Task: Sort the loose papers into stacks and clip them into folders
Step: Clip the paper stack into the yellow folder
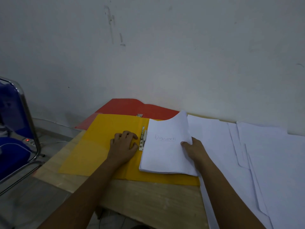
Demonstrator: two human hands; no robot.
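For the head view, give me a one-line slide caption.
Left hand steadies open yellow folder while right hand holds paper stack against its metal clip.

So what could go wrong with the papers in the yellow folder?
The paper stack is bent up at its far right corner where the right hand holds it, so sheets might crease or slip out of line. The left hand rests right beside the metal clip, so a finger could perhaps get pinched. The yellow folder reaches the table edge and could slide.
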